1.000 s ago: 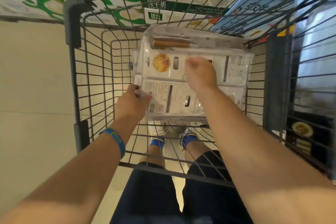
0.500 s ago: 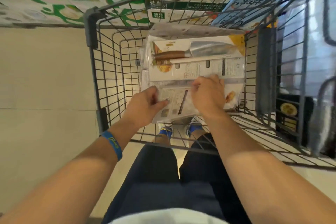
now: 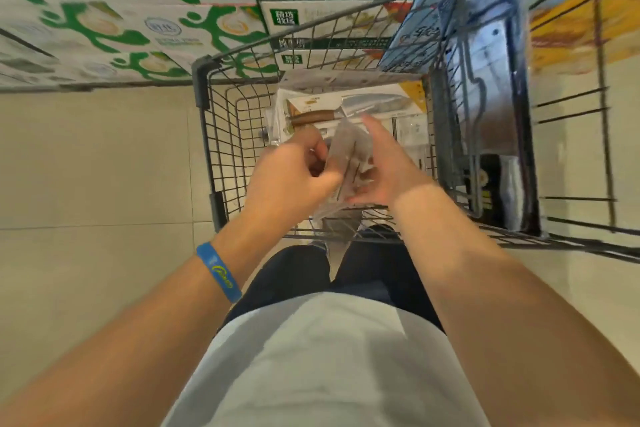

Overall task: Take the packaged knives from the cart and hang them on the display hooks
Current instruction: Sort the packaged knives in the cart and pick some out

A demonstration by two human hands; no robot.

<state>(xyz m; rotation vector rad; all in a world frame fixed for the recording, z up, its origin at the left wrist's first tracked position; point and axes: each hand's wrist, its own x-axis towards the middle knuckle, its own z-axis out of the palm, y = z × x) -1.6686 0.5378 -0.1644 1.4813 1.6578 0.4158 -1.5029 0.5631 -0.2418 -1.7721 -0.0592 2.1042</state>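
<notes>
Now both hands meet above the cart (image 3: 204,135). Between them stands one packaged knife (image 3: 349,163), lifted free of the basket and turned on its edge. It is blurred, so its print cannot be read.

The left hand (image 3: 294,177), at nine o'clock of the package, has its fingers curled tight and clamped on the left edge. I think this is because the clear plastic is slippery and this hand carries the weight. The right hand (image 3: 388,170), at three o'clock, has its fingers nearly straight and a little apart, laid along the other side. It seems to steady the package more than to grip it, though the thumb is too blurred to be sure.

At twelve o'clock from the hands, the other packaged knives (image 3: 349,104) lie flat in the cart, one with its wooden handle facing up, so the next one is easy to take. Milk cartons (image 3: 145,31) are stacked beyond the cart, from ten to twelve o'clock.

No display hooks are in view. My judgement is that the taking step is nearly done and the hanging is not yet begun. The package probably needs turning so that its hanging end is upward.
</notes>
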